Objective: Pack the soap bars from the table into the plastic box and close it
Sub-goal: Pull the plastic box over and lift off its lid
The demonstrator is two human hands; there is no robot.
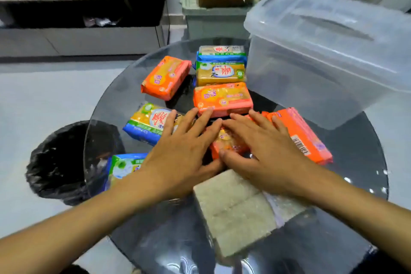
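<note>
From the head camera, nothing looks packed yet: wrapped soap bars (223, 98) lie scattered on the round glass table (355, 158), and the translucent plastic box (329, 69) stands at the far right, lid on. Left hand (178, 151) and right hand (264, 147) rest flat, fingers spread, holding nothing, over glossy orange wrappers; a matte beige block (235, 211) lies nearest.

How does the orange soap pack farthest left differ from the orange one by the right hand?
The left orange pack lies label up, clear of both hands. The right orange pack shows a barcode on top, and the right hand touches it. The left one lies far from the plastic box; the right one lies just in front of it. Both are orange-wrapped bars on the glass table.
</note>
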